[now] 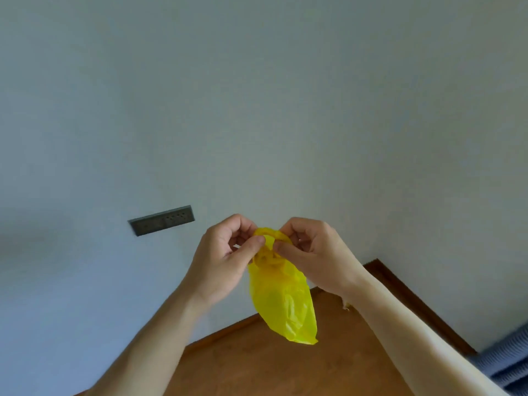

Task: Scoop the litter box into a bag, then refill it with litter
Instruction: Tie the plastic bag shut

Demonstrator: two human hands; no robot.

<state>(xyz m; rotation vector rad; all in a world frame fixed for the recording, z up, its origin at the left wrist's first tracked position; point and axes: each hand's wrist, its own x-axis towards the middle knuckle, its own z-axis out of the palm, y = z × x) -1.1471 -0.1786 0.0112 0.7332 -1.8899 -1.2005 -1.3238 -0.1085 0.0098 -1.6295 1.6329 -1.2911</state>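
Both hands were raised in front of a pale wall, working the top of a yellow bag. The left hand had its fingers curled and its thumb pressed against the gathered plastic at the bag's mouth, pinching it. The right hand pinched the same bunched top from the other side, thumb and forefinger closed on the plastic, the two thumbs nearly meeting. A loop of the plastic stood up between the hands. Below the grip the bag hung free in the air, tapering to a crumpled lower corner, touching nothing else. It was thin and translucent; a darker patch showed in its middle, but whether it held anything could not be told. The bag looked slack and light. A dark socket plate sat on the wall to the left of the hands. A wooden floor showed beneath the arms, meeting the wall at a brown skirting on the right. At the lower right edge lay part of a blue-grey ribbed thing, too cropped to identify.
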